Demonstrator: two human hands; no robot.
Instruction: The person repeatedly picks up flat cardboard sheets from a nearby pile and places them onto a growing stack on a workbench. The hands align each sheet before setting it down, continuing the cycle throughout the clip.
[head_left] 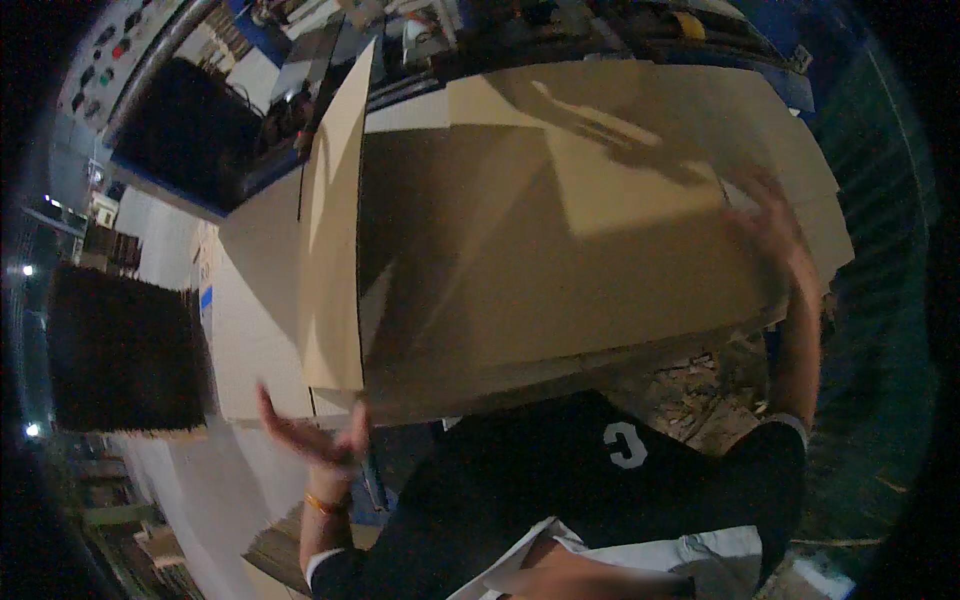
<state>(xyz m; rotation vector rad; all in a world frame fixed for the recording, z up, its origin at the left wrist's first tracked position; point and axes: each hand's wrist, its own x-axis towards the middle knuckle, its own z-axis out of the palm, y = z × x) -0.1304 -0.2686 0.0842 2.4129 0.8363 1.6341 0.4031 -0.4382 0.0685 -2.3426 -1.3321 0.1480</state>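
Note:
A large brown cardboard sheet (480, 260) lies across the work surface in front of me, with a folded panel (335, 240) standing up near its left end. My left hand (318, 435) is at the sheet's near left edge, below the upright panel. Its thumb and fingers are spread apart, and nothing shows between them. Over the right end of the cardboard is my right hand (768, 225), somewhat blurred, with its fingers apart. Whether its fingertips touch the cardboard cannot be made out.
Dark machinery (540, 40) runs along the far side of the cardboard. A control panel with buttons (105, 55) stands at the far left. A tall dark stack of sheets (125, 350) is at the left. Scraps (720, 400) lie below the near right edge.

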